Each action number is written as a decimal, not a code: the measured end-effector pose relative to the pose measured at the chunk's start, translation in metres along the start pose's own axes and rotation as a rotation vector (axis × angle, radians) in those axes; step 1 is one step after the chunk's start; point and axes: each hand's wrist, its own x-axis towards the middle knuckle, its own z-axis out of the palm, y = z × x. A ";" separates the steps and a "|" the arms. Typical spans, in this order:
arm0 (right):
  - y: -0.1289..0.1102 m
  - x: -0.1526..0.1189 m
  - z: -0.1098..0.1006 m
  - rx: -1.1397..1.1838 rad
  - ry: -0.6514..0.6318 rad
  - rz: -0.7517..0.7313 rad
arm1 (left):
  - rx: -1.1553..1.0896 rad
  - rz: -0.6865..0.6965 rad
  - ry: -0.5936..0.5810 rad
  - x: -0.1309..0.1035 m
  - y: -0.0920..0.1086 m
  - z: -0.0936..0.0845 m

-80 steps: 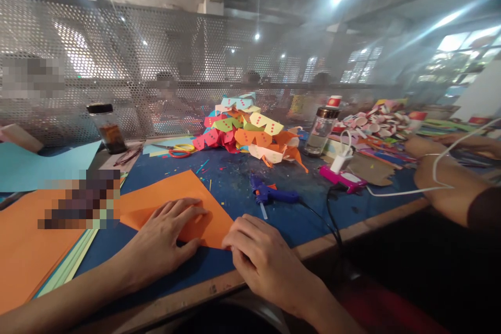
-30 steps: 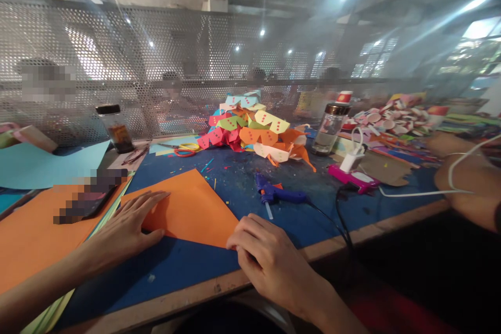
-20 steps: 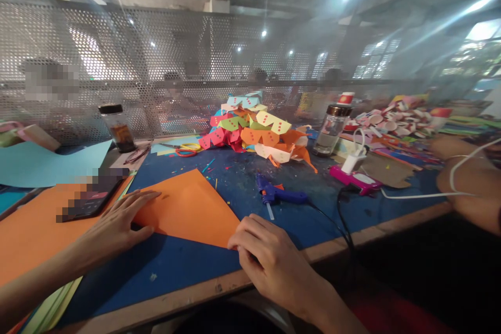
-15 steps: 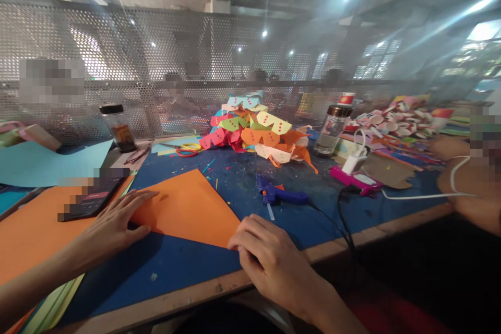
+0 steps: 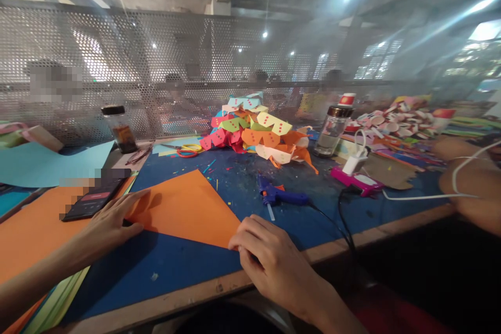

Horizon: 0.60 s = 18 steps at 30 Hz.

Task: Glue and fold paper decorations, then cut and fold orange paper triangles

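A sheet of orange paper (image 5: 188,206), folded to a pointed shape, lies on the blue tabletop in front of me. My right hand (image 5: 264,253) pinches its right corner near the table's front edge, the fingertips closed on the paper. Over the left end of the sheet is my left hand (image 5: 119,214), fingers stretched out and thumb apart; its fingertips cast a shadow on the paper. Whether they touch it I cannot tell. Just behind the left hand, a dark phone (image 5: 97,195) rests on more orange paper (image 5: 31,235).
A blue glue gun (image 5: 284,197) with a cord lies right of the sheet. Behind are scissors (image 5: 188,150), a pile of colourful paper pieces (image 5: 250,130) and two bottles (image 5: 121,130) (image 5: 332,130). A pink power strip (image 5: 358,181) stands before another person's arm (image 5: 469,182).
My left hand has drawn back slightly to the left along the sheet, its fingertips nearer the paper's left end. My right hand and the orange sheet stay in place.
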 end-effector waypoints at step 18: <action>0.001 -0.001 0.000 0.003 -0.003 -0.002 | -0.020 0.034 0.084 -0.003 -0.004 0.001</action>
